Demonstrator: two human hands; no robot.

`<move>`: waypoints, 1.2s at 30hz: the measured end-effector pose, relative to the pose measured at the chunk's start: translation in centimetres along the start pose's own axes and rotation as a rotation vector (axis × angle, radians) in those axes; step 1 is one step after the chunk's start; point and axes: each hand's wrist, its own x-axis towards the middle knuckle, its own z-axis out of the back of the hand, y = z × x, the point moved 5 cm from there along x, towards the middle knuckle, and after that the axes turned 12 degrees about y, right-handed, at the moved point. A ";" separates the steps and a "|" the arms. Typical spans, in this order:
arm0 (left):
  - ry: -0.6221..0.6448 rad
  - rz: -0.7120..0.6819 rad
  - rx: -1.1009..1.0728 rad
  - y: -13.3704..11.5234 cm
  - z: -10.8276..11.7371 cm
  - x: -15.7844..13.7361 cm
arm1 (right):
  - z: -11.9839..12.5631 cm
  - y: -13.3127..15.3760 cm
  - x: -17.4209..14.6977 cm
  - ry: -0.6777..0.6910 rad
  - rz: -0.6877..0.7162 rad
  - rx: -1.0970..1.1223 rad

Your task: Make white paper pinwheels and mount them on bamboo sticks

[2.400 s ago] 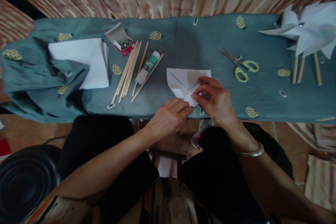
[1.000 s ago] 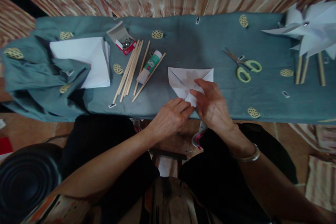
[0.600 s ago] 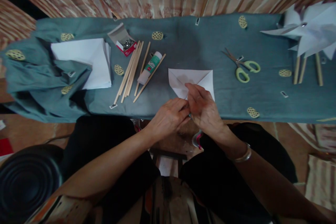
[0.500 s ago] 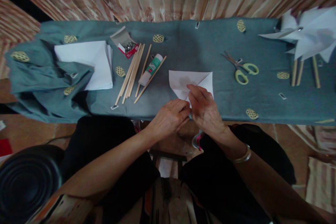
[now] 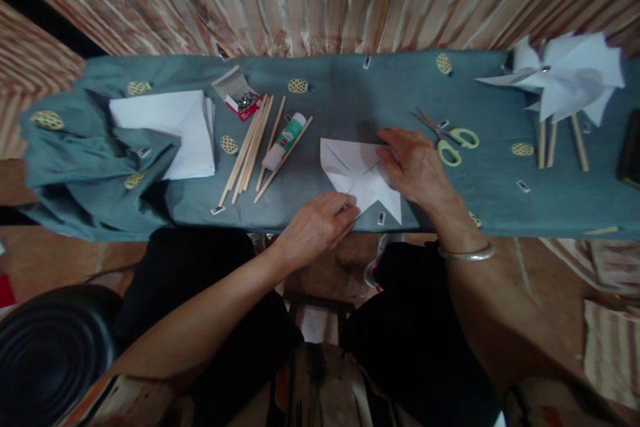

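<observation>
A white sheet of paper (image 5: 356,170) with slits running in from its corners lies before me near the table's front edge. My left hand (image 5: 323,220) pinches its lower left corner between thumb and fingers. At the upper right corner is my right hand (image 5: 413,163), fingers stretched out and apart from the thumb, touching the paper's edge. Some of the right side of the sheet is hidden under that hand. Just right of it lie scissors with light green handles (image 5: 450,159), blades partly spread.
Left of the paper lie several wooden sticks (image 5: 249,150), a glue stick (image 5: 285,140) and an open red box of metal pins (image 5: 243,103). Farther left is a stack of white paper (image 5: 193,137). White paper pinwheels (image 5: 570,77) on sticks lie at the right. Grey-green cloth (image 5: 320,73) covers the table.
My right hand has left the near corner beside my left hand and moved away to the upper right corner. More of the cut paper shows. The view has shifted slightly.
</observation>
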 end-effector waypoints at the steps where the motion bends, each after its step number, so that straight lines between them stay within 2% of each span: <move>1: -0.013 -0.004 0.009 0.1 0.2 -0.1 | 0.2 -0.1 0.0 -0.003 0.001 -0.003; 13: -0.126 0.056 0.163 3.5 2.0 -0.7 | 1.9 -1.4 -1.2 0.012 -0.012 -0.023; 21: -0.184 0.111 0.176 5.7 3.1 0.4 | 2.6 -0.8 -4.2 0.054 -0.014 0.015; 25: -0.222 0.070 0.133 3.7 3.3 0.6 | 3.3 -1.1 -5.1 -0.011 -0.081 0.004; 28: -0.108 -0.035 0.120 1.2 2.0 1.2 | 3.5 -1.1 -5.3 -0.031 -0.117 -0.011; 31: 0.017 -0.045 0.152 -0.1 0.5 1.8 | 3.3 -0.6 -5.1 -0.015 -0.103 0.013; 36: 0.021 -0.057 0.211 -0.5 0.0 2.1 | 3.1 -0.2 -5.2 -0.001 -0.065 0.086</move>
